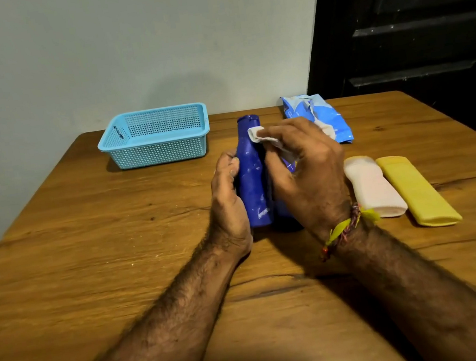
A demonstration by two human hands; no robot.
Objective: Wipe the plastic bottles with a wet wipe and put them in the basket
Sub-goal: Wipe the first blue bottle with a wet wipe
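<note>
Seen from the head camera, a dark blue plastic bottle (253, 178) stands upright on the wooden bench (90, 260) between the two hands. The left hand (228, 199) grips its left side, fingers curled round the body. The right hand (305, 171) pinches a crumpled white wet wipe (258, 136) against the bottle's neck. The light blue perforated plastic basket (155, 136) sits behind and left; a pale pink bottle (374, 189) and a yellow bottle (417, 193) lie at right, touching each other.
</note>
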